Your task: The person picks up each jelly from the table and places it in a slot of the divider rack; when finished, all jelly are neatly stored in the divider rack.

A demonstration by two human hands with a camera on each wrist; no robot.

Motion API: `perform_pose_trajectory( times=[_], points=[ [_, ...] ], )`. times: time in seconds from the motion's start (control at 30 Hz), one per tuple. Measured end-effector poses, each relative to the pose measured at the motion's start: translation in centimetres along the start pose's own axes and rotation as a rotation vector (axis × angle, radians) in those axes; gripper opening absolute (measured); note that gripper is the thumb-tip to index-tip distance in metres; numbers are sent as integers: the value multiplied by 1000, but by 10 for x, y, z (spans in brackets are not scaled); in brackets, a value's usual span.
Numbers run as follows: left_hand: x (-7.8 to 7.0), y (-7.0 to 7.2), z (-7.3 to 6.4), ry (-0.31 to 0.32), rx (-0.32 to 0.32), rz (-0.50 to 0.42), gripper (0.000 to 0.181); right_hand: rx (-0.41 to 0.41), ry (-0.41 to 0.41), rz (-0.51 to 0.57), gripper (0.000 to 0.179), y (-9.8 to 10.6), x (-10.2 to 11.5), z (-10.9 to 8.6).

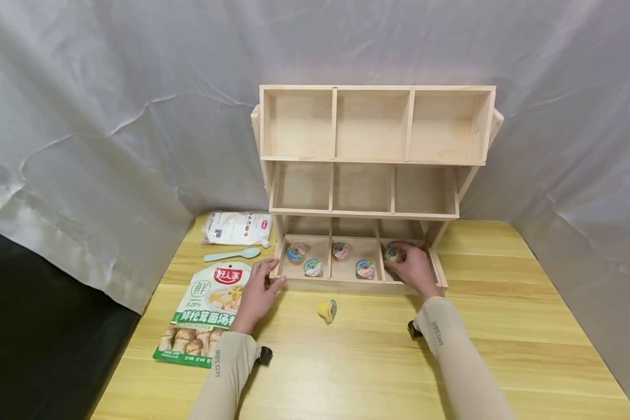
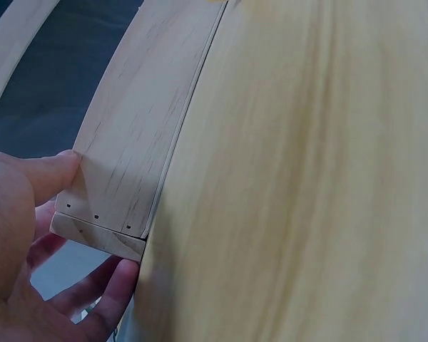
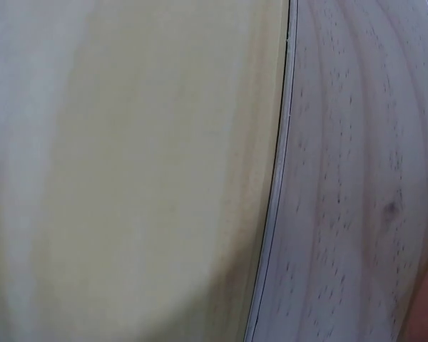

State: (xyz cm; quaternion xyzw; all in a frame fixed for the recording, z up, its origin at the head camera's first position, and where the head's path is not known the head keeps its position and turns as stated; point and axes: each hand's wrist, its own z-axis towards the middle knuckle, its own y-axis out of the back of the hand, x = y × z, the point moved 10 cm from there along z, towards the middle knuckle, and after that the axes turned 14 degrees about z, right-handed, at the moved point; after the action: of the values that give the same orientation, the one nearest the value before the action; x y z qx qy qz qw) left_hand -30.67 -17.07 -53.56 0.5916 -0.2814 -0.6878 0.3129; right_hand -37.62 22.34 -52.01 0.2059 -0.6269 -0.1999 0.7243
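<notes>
"Grey fabric [image 1: 210, 52] hangs behind a wood-grain table [image 1: 504, 326]. What stands on it?"

"An unfinished wooden shelf [image 1: 357, 286] with 3 tiers, each split into 3 compartments. Left of it lie a mushroom soup pouch [image 1: 202, 315] and, farther back, a white plastic packet [image 1: 236, 228]."

"And the hands?"

"The left hand [image 1: 257, 291] grips the shelf's front left bottom corner. The right hand [image 1: 416, 269] reaches into the bottom right compartment, fingers narrowed."

"Smaller things?"

"A pale spoon [image 1: 232, 254] between pouch and packet. Then 6 jelly cups: 1 [image 1: 394, 253] is pinched by the right hand, 2 [image 1: 312, 268] sit bottom left, 2 [image 1: 365, 268] bottom middle, and 1 yellow cup [image 1: 325, 310] lies tipped on the table before the shelf."
</notes>
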Motion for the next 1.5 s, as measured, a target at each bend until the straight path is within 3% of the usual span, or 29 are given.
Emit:
perform_pose_trajectory(
  times=[1.13, 1.33, 1.5],
  points=[
    [-4, 2, 0, -7, -1, -30, 53, 10, 0, -31, 51, 0, 1, 3],
    [-3, 0, 0, -2, 7, -31, 54, 21, -23, 15, 52, 5, 0, -1],
    [-1, 1, 0, -2, -3, -27, 54, 59, -74, 156, 59, 9, -3, -3]
  ],
)
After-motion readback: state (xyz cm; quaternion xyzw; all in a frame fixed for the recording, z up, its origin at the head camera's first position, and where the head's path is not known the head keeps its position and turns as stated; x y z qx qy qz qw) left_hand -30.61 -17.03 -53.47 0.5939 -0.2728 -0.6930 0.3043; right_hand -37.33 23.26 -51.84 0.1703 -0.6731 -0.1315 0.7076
